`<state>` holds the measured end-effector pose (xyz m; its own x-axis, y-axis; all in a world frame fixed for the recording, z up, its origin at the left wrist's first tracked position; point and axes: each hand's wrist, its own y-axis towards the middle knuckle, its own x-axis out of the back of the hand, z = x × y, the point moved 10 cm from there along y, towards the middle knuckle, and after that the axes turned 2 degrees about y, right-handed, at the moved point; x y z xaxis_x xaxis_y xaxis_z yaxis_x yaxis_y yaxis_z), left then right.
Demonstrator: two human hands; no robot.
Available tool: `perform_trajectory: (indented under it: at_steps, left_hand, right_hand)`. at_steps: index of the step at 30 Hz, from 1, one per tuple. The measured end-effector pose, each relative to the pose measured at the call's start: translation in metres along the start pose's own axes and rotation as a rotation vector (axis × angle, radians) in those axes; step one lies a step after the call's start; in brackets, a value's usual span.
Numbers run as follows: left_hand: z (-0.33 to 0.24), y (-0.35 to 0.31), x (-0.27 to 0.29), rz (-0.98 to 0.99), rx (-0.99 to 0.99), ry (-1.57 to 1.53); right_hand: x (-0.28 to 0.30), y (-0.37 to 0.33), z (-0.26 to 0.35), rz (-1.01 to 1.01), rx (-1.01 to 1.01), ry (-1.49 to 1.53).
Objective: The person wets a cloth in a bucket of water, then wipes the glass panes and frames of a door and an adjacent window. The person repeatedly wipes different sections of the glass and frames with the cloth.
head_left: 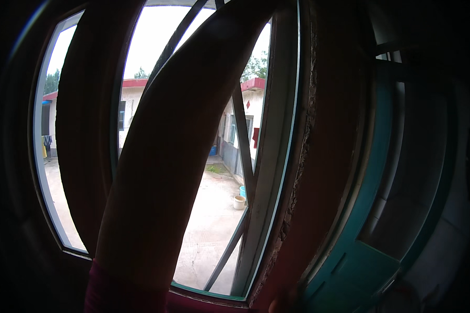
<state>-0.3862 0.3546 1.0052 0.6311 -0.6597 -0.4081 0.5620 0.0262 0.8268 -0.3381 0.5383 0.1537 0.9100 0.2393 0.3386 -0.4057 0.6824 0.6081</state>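
A bare forearm (156, 172), dark against the daylight, reaches up across the middle of the head view. It rises from a maroon sleeve (122, 287) at the lower left and looks like my left arm. Its hand lies beyond the upper edge, so what the fingers do is hidden. Behind the arm stands a tall window (284, 135) with slanting bars (241, 125). My right hand cannot be made out; a small, dim reddish patch at the lower edge is too dark to name.
Right of the window runs a dark reddish wall strip (334, 130) with a rough, chipped edge. Beyond it is a green door (344, 271). Outside lie a paved yard (209, 235), a pale bucket (239, 202) and low white buildings with red roof edges. A dark upright band (86, 130) covers part of the left glass.
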Motion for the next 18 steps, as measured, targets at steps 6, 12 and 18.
perform_trajectory:
  at_steps: [6, 12, 18]
  left_hand:
    - [-0.051, -0.114, 0.09, -0.073, -0.027, -0.404]
    - [-0.151, -0.376, 0.189, 0.263, 0.008, -0.467]
    - [-0.24, -0.609, 0.326, 0.688, -0.27, -0.696]
  right_hand:
    - [0.016, 0.04, 0.049, 0.069, 0.133, 0.345]
    - [0.019, 0.041, 0.063, 0.054, 0.088, 0.533]
    - [0.006, 0.043, 0.074, 0.08, 0.021, 0.625]
